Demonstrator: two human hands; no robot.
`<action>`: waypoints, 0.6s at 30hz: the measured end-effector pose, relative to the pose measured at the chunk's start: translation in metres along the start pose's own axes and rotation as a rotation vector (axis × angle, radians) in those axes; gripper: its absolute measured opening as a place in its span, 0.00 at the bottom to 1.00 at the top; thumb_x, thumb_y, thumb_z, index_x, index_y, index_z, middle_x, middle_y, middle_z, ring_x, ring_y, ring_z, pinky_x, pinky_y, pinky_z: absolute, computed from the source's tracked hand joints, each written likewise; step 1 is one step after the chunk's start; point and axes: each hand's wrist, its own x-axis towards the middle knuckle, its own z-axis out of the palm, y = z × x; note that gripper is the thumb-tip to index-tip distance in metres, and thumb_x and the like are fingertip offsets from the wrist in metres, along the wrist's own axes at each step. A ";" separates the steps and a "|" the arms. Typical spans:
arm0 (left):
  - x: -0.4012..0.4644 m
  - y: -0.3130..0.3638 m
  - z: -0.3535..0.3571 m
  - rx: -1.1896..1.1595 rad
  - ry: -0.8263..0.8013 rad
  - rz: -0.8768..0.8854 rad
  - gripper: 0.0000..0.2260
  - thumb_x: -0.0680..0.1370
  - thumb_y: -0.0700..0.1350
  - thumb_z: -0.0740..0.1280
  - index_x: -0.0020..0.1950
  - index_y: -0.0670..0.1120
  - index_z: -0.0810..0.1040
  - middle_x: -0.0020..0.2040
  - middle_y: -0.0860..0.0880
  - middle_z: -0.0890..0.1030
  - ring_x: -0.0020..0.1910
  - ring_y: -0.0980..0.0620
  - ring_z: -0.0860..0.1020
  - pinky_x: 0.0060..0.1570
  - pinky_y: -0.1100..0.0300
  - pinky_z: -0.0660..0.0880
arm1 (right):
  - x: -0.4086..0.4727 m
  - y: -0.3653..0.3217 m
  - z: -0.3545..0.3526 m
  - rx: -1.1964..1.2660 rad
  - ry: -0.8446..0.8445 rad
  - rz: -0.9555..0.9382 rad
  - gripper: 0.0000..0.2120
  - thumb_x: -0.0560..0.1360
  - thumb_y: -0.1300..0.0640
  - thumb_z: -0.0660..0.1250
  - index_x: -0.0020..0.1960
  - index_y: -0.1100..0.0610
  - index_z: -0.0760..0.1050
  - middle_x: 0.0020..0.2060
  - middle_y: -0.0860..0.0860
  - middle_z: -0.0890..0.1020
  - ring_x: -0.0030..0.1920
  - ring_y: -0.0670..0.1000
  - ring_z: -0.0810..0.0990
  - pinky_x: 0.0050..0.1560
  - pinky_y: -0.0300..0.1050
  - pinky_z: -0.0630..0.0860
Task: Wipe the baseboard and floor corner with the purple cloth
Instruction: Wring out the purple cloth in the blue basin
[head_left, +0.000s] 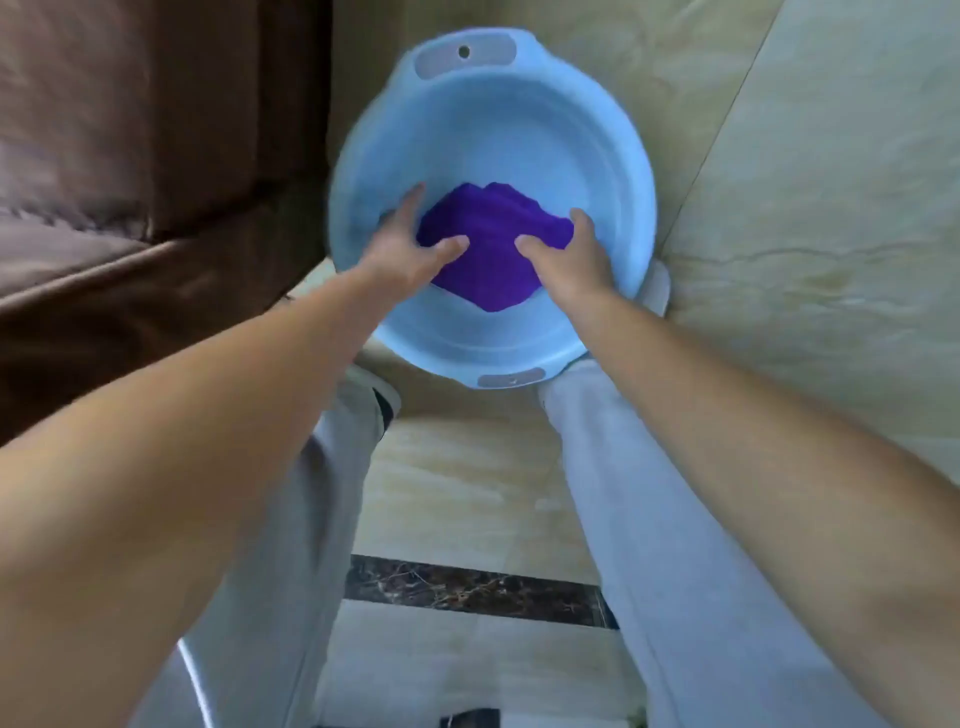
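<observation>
Where the beige tile floor (810, 218) meets a brown sofa (130, 171), a blue basin (597, 156) sits between the person's feet. Purple cloth (488, 254) lies bunched in the basin bottom. Left hand (402, 244) and right hand (569, 257) both rest on it, fingers spread, each grip loose, not closed. Grey trousers (675, 545) frame a dark floor strip (472, 590).

Beige marble-tile floor (810, 218), light blue basin (519, 130) on it, brown sofa (130, 156) alongside
</observation>
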 end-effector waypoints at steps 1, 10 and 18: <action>0.015 -0.010 0.011 -0.016 0.001 0.031 0.46 0.67 0.67 0.71 0.80 0.52 0.59 0.76 0.45 0.69 0.74 0.46 0.70 0.74 0.49 0.67 | 0.012 0.004 0.011 0.003 0.037 0.022 0.41 0.72 0.40 0.69 0.80 0.49 0.56 0.73 0.53 0.71 0.69 0.56 0.75 0.66 0.49 0.73; 0.018 -0.011 0.045 -0.333 -0.161 -0.053 0.41 0.72 0.51 0.75 0.80 0.50 0.60 0.73 0.48 0.74 0.67 0.46 0.77 0.63 0.43 0.78 | 0.030 -0.004 0.046 0.194 -0.097 0.110 0.08 0.66 0.53 0.67 0.46 0.52 0.77 0.41 0.51 0.83 0.44 0.57 0.83 0.47 0.52 0.83; -0.106 0.033 -0.018 -0.447 -0.070 -0.154 0.19 0.76 0.61 0.69 0.65 0.57 0.77 0.65 0.52 0.78 0.64 0.48 0.78 0.53 0.50 0.81 | -0.111 -0.055 -0.033 0.102 -0.061 0.068 0.11 0.55 0.54 0.64 0.37 0.54 0.73 0.35 0.52 0.76 0.37 0.54 0.72 0.38 0.46 0.66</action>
